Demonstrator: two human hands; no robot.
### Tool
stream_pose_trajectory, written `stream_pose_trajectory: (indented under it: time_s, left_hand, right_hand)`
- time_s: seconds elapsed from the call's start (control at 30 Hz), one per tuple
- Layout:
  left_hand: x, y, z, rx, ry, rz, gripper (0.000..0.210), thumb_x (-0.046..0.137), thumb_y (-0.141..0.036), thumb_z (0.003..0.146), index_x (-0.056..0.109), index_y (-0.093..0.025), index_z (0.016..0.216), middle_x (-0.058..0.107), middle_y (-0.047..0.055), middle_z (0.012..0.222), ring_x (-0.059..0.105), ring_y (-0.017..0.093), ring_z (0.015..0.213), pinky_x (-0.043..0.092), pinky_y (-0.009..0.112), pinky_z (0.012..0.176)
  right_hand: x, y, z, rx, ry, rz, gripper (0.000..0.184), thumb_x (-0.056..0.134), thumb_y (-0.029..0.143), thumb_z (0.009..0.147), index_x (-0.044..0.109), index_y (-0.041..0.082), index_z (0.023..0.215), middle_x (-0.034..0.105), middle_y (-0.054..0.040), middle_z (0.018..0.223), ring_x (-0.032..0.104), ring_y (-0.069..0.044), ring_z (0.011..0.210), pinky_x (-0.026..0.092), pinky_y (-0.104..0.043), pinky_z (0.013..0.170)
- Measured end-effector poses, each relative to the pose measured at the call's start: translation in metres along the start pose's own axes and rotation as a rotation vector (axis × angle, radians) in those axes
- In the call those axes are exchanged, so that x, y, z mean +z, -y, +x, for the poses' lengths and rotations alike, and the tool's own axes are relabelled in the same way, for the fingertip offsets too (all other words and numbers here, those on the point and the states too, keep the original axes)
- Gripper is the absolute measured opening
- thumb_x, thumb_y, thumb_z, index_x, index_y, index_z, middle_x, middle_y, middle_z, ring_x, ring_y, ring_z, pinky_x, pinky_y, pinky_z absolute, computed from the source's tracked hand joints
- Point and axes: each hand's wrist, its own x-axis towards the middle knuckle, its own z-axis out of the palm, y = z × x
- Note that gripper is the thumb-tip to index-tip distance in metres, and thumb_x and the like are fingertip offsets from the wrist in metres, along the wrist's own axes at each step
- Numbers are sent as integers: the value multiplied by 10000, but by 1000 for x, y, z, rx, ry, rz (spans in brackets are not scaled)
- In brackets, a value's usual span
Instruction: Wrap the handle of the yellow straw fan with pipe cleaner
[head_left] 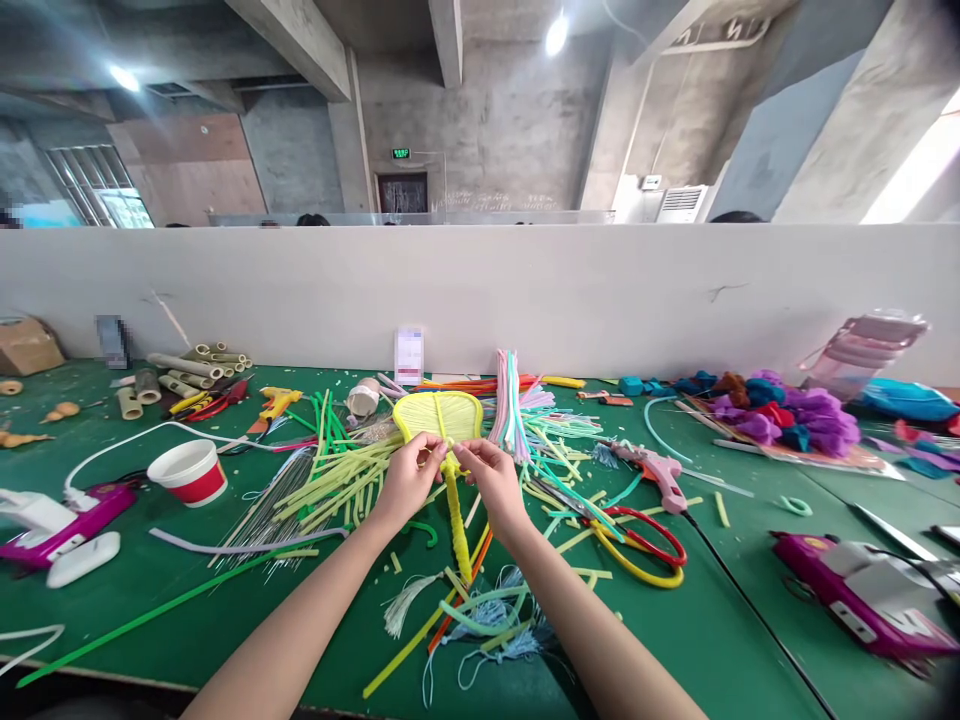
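A yellow hand fan (439, 412) points away from me in the middle of the table, its fuzzy wrapped handle (457, 530) toward me. My left hand (411, 480) pinches at the fan's neck with thumb and fingers. From the other side, my right hand (495, 482) is closed in a pinch at the same spot. Small yellow fuzzy bits show between the fingertips, but their exact shape is hidden. Yellow-green pipe cleaners (330, 488) lie left of the fan. A bundle of pink, white and teal pipe cleaners (508, 405) stands just behind my right hand.
Red-and-yellow-handled scissors (645, 545) and a pink glue gun (660, 475) lie right. Blue tassels (499, 615) are in front. A paper cup (187, 472), a yellow glue gun (279, 402) and purple power strip (97, 510) sit left. A white partition (480, 290) closes the back.
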Motion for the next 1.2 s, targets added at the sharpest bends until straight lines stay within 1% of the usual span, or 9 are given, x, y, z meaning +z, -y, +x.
stream_pose_trajectory:
  time_s: [0.17, 0.33, 0.43, 0.5, 0.6, 0.67, 0.83, 1.03, 1.2]
  left_hand:
    - [-7, -3, -1, 86, 78, 70, 188, 494, -337, 933, 524, -200, 809, 520, -16, 704, 516, 145, 633, 403, 253, 594]
    - [-19, -3, 1, 141, 326, 155, 120, 622, -232, 828, 604, -189, 718, 564, -11, 687, 489, 143, 626, 346, 264, 595]
    - [-20, 2, 1, 120, 403, 172, 118, 682, -218, 772, 627, -189, 672, 587, -11, 656, 493, 145, 605, 328, 269, 585]
    - [-17, 6, 1, 76, 385, 160, 126, 667, -264, 806, 634, -191, 708, 591, -13, 651, 512, 146, 584, 344, 270, 584]
    - [-11, 8, 1, -8, 299, 104, 191, 586, -376, 889, 633, -194, 858, 610, -9, 706, 568, 156, 586, 392, 271, 588]
    - [-6, 7, 1, -52, 245, 54, 240, 571, -428, 899, 620, -192, 908, 610, -8, 731, 584, 160, 595, 408, 270, 584]
    - [0, 5, 1, -101, 161, -63, 258, 632, -448, 848, 596, -194, 822, 571, -19, 700, 570, 155, 611, 427, 274, 623]
    - [-6, 5, 1, -251, 239, -281, 235, 626, -413, 829, 594, -181, 810, 524, -19, 630, 524, 136, 583, 324, 225, 481]
    - [-11, 3, 0, -327, 352, -444, 241, 703, -375, 772, 600, -159, 803, 500, -24, 657, 478, 89, 559, 316, 209, 499]
  right_hand:
    - [-13, 11, 6, 21, 196, -78, 388, 786, 545, 683, 713, 170, 755, 617, -4, 668, 512, -138, 628, 389, -257, 562]
    - [-36, 17, 12, 112, 457, -216, 352, 885, 463, 561, 750, 158, 671, 619, 12, 563, 501, -121, 548, 359, -249, 514]
    - [-41, 10, 14, 161, 539, -270, 332, 904, 426, 516, 732, 157, 605, 625, 12, 536, 491, -116, 507, 338, -246, 482]
    - [-42, 6, 16, 154, 514, -276, 323, 882, 430, 551, 721, 156, 611, 612, 15, 535, 476, -113, 506, 328, -246, 478]
    - [-40, 3, 19, 92, 387, -238, 310, 818, 455, 653, 703, 168, 681, 599, 20, 590, 474, -115, 555, 336, -247, 508]
    - [-37, 2, 20, 53, 318, -203, 312, 784, 470, 698, 686, 174, 709, 602, 16, 632, 483, -119, 586, 345, -250, 530]
    - [-30, -4, 19, 17, 289, -144, 351, 803, 493, 685, 690, 162, 714, 586, 11, 613, 487, -124, 568, 339, -260, 529]
    - [-28, -2, 17, -25, 312, -52, 418, 864, 465, 644, 752, 189, 937, 663, 2, 798, 557, -129, 659, 413, -274, 630]
    - [-33, 6, 14, 39, 435, 14, 364, 881, 451, 635, 762, 179, 845, 684, -8, 727, 559, -134, 650, 387, -260, 588]
